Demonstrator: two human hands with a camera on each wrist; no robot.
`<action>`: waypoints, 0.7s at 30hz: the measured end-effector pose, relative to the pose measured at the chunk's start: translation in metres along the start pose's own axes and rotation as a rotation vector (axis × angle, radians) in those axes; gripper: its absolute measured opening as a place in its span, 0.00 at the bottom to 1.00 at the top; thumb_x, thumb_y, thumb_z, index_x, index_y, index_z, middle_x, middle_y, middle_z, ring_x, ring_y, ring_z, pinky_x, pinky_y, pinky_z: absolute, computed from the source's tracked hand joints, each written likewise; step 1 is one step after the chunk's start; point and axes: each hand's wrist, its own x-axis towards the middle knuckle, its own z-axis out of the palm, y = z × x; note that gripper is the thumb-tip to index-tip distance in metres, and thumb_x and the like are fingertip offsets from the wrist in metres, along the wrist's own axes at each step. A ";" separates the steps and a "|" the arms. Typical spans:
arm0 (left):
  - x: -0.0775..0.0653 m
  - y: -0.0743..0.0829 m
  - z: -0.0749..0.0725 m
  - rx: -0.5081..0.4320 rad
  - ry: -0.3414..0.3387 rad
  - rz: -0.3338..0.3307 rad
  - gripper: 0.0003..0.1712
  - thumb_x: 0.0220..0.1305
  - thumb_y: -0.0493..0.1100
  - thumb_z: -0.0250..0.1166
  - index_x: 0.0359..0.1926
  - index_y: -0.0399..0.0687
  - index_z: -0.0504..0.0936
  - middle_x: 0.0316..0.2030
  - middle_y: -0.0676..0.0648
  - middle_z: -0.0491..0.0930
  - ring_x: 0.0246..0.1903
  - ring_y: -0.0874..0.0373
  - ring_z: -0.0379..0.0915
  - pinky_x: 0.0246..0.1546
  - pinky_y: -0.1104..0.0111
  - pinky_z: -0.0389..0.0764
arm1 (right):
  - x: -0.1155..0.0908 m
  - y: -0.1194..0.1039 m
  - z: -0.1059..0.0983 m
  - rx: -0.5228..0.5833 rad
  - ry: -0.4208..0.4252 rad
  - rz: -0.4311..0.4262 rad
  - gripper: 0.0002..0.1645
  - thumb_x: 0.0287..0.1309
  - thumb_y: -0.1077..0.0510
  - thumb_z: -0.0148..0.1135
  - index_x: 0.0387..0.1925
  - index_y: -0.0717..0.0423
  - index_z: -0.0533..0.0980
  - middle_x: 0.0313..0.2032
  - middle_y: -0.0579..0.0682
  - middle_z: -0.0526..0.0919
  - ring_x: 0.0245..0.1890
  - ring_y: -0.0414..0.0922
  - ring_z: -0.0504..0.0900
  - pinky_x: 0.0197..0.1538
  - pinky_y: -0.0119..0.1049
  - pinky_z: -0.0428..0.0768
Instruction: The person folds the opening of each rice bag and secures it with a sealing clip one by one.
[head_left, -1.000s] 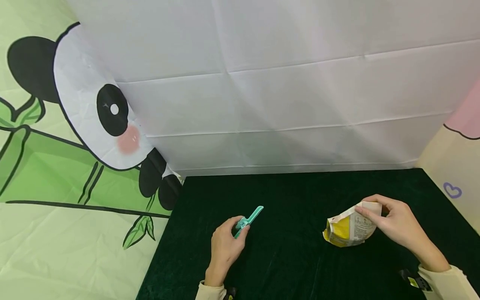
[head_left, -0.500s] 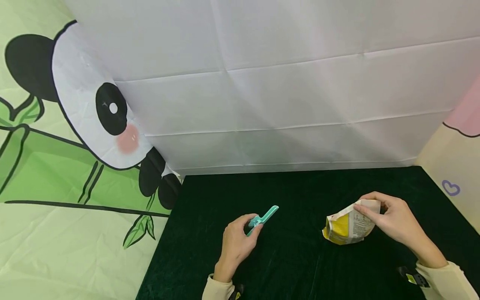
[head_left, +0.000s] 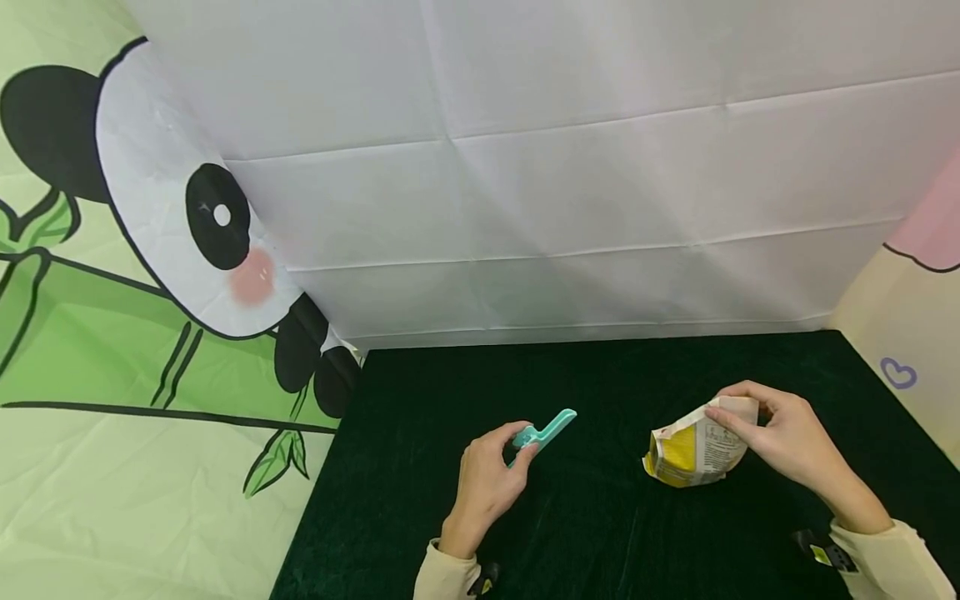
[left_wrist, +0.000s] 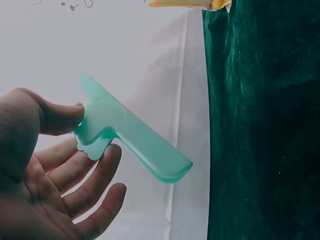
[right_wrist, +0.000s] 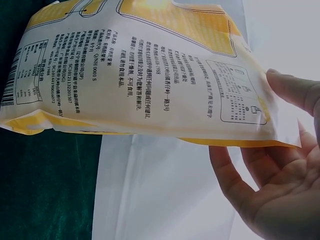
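My left hand pinches a teal plastic bag clip by its handle tabs, thumb on one side and fingertips on the other. The long bar of the clip points up and to the right in the head view. At the right, my right hand grips the top edge of a yellow and white food bag between thumb and fingers. Small printed text and a barcode cover the side of the bag seen in the right wrist view. Clip and bag are apart, with a stretch of table between them.
A dark green cloth covers the table. Behind it hangs a pale sheet, and a panda print fills the left side. Black wrist cameras are strapped at both sleeves.
My left hand has moved to the right with the clip, closer to the bag. The right hand and the bag have stayed almost where they were.
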 end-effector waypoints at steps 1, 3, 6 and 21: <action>0.000 0.000 0.001 -0.001 0.003 0.005 0.12 0.73 0.47 0.69 0.54 0.54 0.88 0.41 0.55 0.89 0.36 0.55 0.81 0.38 0.72 0.77 | 0.000 0.000 0.000 0.001 -0.002 0.001 0.10 0.70 0.55 0.71 0.49 0.52 0.84 0.40 0.57 0.87 0.31 0.35 0.72 0.26 0.32 0.69; 0.001 0.001 0.002 -0.004 0.005 0.013 0.12 0.73 0.47 0.69 0.54 0.54 0.88 0.41 0.55 0.88 0.35 0.56 0.80 0.37 0.73 0.77 | 0.000 0.000 0.001 -0.002 -0.002 0.002 0.10 0.70 0.54 0.71 0.48 0.52 0.84 0.40 0.57 0.87 0.31 0.35 0.72 0.27 0.32 0.69; 0.002 0.002 0.005 -0.009 -0.002 0.023 0.12 0.73 0.47 0.69 0.54 0.54 0.88 0.41 0.55 0.88 0.34 0.54 0.80 0.36 0.73 0.76 | 0.000 0.001 0.001 -0.010 0.001 0.010 0.10 0.70 0.54 0.71 0.48 0.52 0.84 0.41 0.57 0.87 0.31 0.35 0.71 0.27 0.32 0.68; 0.018 0.019 0.016 0.007 0.029 0.076 0.12 0.73 0.47 0.70 0.54 0.53 0.88 0.40 0.55 0.89 0.33 0.66 0.74 0.37 0.74 0.77 | 0.015 0.010 -0.003 -0.024 -0.016 -0.001 0.11 0.69 0.53 0.72 0.49 0.53 0.84 0.40 0.55 0.86 0.31 0.35 0.71 0.28 0.31 0.69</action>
